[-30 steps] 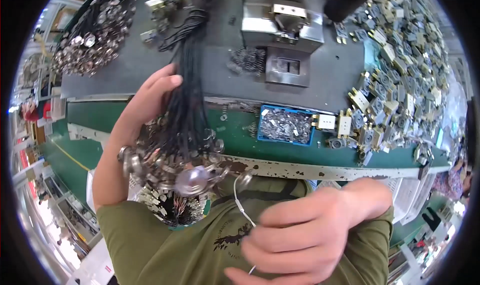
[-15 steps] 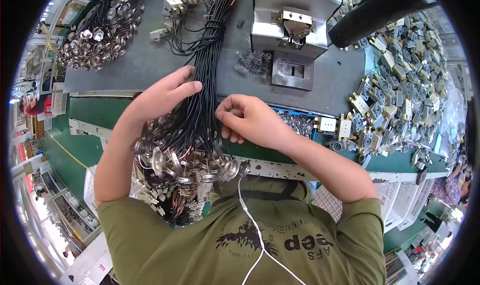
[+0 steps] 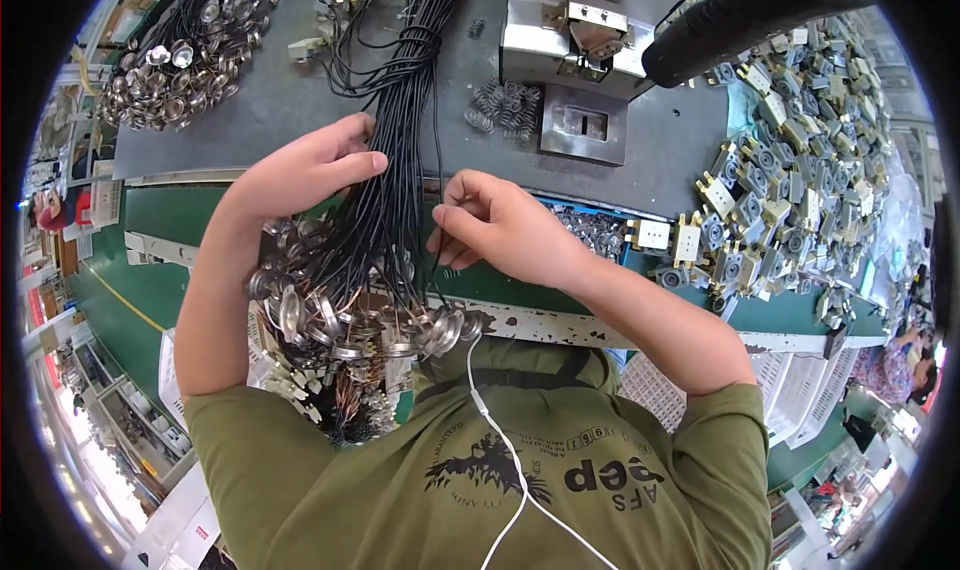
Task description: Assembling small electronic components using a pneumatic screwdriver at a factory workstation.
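A green bench [image 3: 180, 210] with a chipped white front edge is stretching across the view, carrying a dark plate [image 3: 660, 170]. A heap of pale switch-like parts [image 3: 770, 200] is covering the plate's right end and reaching over its near edge. A bright metal fixture [image 3: 520, 55] is standing toward the far side, right of the middle.

Left of it, a bundle of black wires [image 3: 400, 135] is lying with its long axis pointing toward the person, veering leftward as it is crossing the plate's near edge; its round metal caps [image 3: 345, 335] are clustering around the bench's front edge.

The left hand [image 3: 300, 175] is resting against the bundle's left side, thumb and forefinger parted; how firmly the hidden fingers are gripping cannot be told. The right hand [image 3: 505, 230] is sitting just right of the bundle, near the plate's near edge, thumb and fingertips almost meeting.

A single black wire [image 3: 439, 140], running along the bundle's right flank, is apparently passing into that pinch, its upper length pointing away toward the far side; the right hand is lying nearer to it.
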### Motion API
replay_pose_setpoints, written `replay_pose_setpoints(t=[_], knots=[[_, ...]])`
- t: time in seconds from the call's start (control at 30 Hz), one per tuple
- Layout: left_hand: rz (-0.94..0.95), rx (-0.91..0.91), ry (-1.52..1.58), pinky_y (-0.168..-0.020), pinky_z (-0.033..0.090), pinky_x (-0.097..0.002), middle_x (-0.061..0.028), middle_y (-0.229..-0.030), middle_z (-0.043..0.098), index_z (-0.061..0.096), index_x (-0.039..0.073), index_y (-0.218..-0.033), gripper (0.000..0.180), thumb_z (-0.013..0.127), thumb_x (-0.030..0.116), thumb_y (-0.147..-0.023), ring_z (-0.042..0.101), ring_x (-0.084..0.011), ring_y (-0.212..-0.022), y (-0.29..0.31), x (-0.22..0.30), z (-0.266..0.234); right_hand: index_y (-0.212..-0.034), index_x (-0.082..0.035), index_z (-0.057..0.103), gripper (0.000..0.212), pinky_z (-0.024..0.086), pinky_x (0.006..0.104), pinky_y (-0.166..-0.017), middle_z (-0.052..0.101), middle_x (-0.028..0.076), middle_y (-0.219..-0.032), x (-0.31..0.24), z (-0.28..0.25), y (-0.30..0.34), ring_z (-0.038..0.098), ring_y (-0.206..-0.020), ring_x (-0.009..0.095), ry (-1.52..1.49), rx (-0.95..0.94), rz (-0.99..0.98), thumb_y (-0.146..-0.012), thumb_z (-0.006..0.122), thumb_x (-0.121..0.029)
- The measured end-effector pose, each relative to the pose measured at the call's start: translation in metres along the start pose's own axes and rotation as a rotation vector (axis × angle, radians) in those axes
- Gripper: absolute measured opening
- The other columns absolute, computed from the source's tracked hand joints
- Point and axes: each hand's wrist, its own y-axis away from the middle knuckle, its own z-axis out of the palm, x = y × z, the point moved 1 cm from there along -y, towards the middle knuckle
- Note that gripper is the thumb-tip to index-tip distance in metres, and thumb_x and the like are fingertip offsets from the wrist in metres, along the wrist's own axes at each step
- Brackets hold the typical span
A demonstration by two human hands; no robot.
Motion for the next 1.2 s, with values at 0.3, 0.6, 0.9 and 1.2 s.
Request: replay_pose_setpoints(t=[0.3,0.6,0.9,1.2], knots=[[-0.016,0.228,0.033,-0.076,0.046,-0.0247,0.0009,-0.102,0.059,0.037,-0.003,-0.157,0.074,0.065,0.031,-0.098,0.053,-0.0083,-0.087,-0.008,-0.034,-0.004,-0.119,-0.001,0.055,0.018,0.055,0.0295,-0.082,0.069,0.006,-0.096,0.008,-0.005,0.007,0.065,-0.085,0.011,0.233,-0.128,-0.144,-0.109,0.052,-0.016],[-0.011,0.173,-0.003,-0.076,0.045,-0.0261,-0.0049,-0.109,0.064,0.041,-0.002,-0.155,0.073,0.064,0.037,-0.097,0.056,-0.0092,-0.092,0.001,-0.037,-0.02,-0.151,-0.005,0.044,0.043,0.055,0.0259,-0.067,0.069,0.006,-0.082,-0.026,-0.004,0.043,0.065,-0.073,0.007,0.084,-0.057,-0.013,-0.112,0.048,-0.022],[0.729,0.196,-0.864,-0.092,0.05,-0.0424,-0.0108,-0.127,0.061,0.066,0.006,-0.114,0.035,0.074,0.007,-0.08,0.061,-0.034,-0.104,0.018,0.068,0.054,-0.153,-0.002,0.046,0.046,0.056,0.0268,-0.079,0.073,0.007,-0.102,-0.017,0.007,0.055,0.065,-0.082,0.008,0.029,-0.088,-0.016,-0.11,0.051,-0.016],[0.596,-0.068,-0.777,-0.082,0.05,-0.0435,-0.008,-0.082,0.06,0.066,0.004,-0.08,0.01,0.074,0.007,-0.075,0.061,-0.031,-0.092,0.013,0.056,0.035,-0.133,0.002,0.062,0.05,0.056,0.0405,-0.086,0.072,0.013,-0.108,0.035,0.006,0.051,0.067,-0.1,0.032,1.053,0.103,-0.536,-0.084,0.067,-0.002]])
